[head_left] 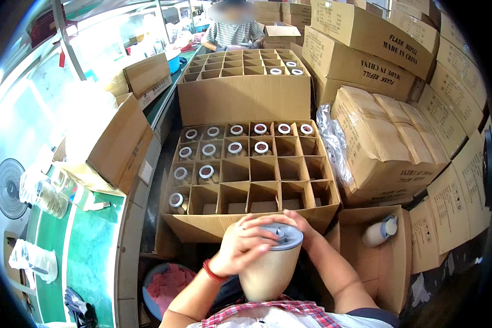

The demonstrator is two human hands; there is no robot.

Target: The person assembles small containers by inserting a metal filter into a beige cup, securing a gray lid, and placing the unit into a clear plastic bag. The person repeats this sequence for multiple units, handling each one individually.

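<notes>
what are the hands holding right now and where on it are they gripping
Both hands hold a tan flask refill upright at its grey capped top: the left hand lies over the cap, the right hand wraps the far side of the rim.

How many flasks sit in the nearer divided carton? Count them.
13 flasks in the nearer carton: six across the back row, four in the second from the left, two in the third, one front-left.

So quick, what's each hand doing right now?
Left hand: closed over the grey lid of the beige flask.
Right hand: mostly hidden behind the flask, touching it; grip cannot be told.
</notes>
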